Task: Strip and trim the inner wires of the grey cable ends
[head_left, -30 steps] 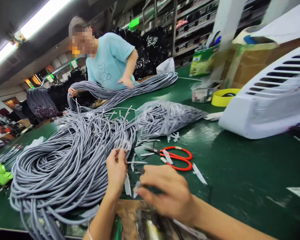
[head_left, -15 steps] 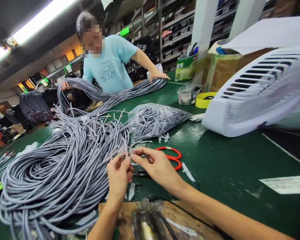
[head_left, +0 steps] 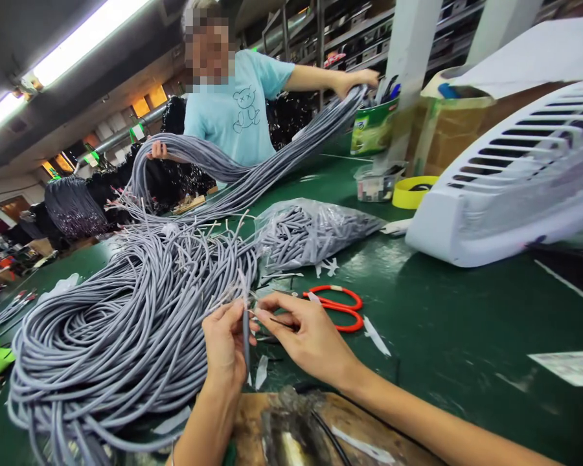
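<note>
My left hand [head_left: 226, 336] is closed in a pinch on a grey cable [head_left: 246, 343], close to its pale stripped end, which points up. Against that end, the fingertips of my right hand [head_left: 301, 330] are pressed together, with a thin dark stick-like piece [head_left: 279, 321] between its fingers. What else those fingertips grip is too small to make out. To the left of my hands lies a large heap of grey cables [head_left: 126, 323] with pale stripped ends. Red-handled scissors [head_left: 354, 321] lie just beyond my right hand, their blades partly hidden behind it.
A co-worker [head_left: 243, 110] across the green table [head_left: 447, 336] holds up a long cable bundle [head_left: 291, 168]. A plastic bag of short grey pieces [head_left: 311, 233] lies mid-table. A white fan [head_left: 505, 194], yellow tape roll [head_left: 412, 192] and wooden board [head_left: 245, 421] are around.
The co-worker's arm has lifted and stretched the bundle up to the right. My hands stay close together; the cable in my left hand now shows upright in front of the fingers.
</note>
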### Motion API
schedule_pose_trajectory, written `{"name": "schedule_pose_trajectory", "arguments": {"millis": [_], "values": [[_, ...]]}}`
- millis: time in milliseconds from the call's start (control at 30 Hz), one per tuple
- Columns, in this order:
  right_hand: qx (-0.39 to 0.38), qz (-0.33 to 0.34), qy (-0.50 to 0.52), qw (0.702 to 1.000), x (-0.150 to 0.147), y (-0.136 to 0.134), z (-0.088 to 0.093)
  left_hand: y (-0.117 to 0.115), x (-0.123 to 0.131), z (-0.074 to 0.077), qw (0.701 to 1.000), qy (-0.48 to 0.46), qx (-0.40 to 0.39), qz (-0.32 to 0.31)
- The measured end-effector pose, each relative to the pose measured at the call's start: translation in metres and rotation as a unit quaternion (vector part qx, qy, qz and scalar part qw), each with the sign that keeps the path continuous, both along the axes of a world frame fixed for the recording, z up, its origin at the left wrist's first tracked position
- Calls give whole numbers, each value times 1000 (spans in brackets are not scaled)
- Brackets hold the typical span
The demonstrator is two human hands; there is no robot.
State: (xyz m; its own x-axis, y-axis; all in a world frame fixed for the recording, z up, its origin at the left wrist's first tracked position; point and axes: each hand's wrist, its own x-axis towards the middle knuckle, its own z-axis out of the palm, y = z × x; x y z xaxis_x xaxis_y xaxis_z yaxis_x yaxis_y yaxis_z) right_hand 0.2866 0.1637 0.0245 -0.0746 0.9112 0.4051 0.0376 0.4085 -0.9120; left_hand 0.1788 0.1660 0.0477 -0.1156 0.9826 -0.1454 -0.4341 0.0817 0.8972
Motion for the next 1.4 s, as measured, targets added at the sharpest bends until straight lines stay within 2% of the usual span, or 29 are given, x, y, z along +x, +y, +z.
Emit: {"name": "schedule_pose_trajectory", "arguments": {"millis": [200, 400, 467, 567, 633, 733, 833, 933, 1167, 1267, 1400], "values": [[-29, 6, -18, 999, 3, 0, 5, -1, 6, -18, 984, 144, 102, 9], [-37, -33, -41, 998, 6, 7, 5, -2, 7, -20, 970, 219, 110, 3], [-44, -47, -34, 997, 9, 11, 4, -5, 7, -20, 959, 257, 118, -17], [-35, -79, -40, 995, 15, 18, 3, -10, 9, -23, 933, 322, 136, -85], [-33, -106, -47, 993, 18, 19, 4, -11, 11, -26, 925, 341, 138, -96], [-47, -136, -30, 989, 18, 19, 6, -8, 14, -28, 945, 298, 117, -62], [-56, -140, -5, 989, 16, 20, 5, -3, 15, -27, 975, 199, 86, -38], [-84, -130, 41, 987, 15, 23, 3, 0, 15, -24, 992, 107, 61, -25], [-160, -89, 116, 976, 15, 29, 2, -4, 16, -14, 993, -7, 74, -88], [-187, -73, 141, 969, 14, 29, 5, -6, 14, -12, 992, -25, 104, -60], [-191, -84, 175, 962, 19, 32, 8, -8, 2, -4, 981, -41, 186, -39]]}}
